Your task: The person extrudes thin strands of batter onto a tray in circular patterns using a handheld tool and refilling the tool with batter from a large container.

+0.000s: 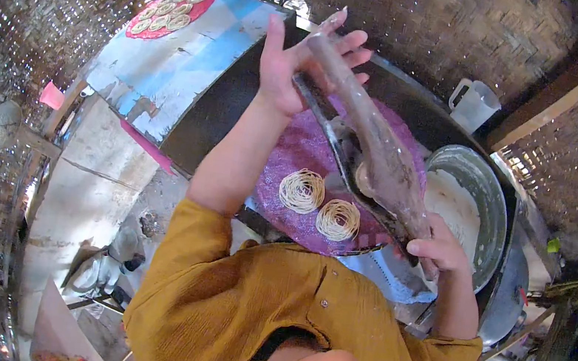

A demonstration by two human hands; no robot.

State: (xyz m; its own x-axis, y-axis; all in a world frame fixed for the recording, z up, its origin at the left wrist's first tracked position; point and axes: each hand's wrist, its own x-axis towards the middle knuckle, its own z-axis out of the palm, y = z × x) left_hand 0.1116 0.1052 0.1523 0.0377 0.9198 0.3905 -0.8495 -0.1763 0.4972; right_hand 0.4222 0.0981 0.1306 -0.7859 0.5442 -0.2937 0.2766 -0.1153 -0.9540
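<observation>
A long wooden hand press (373, 126), apparently for noodles, slants across the middle with its two bars apart. My right hand (444, 246) grips its near right end, fingers wrapped around the wood. At the far end, my left hand (306, 65) lies palm up with fingers spread, against or just behind the bar ends; contact is hard to tell. Below the press is a round tray with a purple sheet (284, 157). Two coiled noodle nests, one left (302, 191) and one right (338, 220), lie on it. The press hides part of the tray.
Right of the tray stands a large basin (497, 211) holding pale dough (451, 199). Behind it is a clear plastic jug (477, 105). On a worn blue-and-white board (220, 41) at left, a red sheet (201, 13) carries several noodle nests (164, 8). Woven bamboo walls (430, 22) enclose the space.
</observation>
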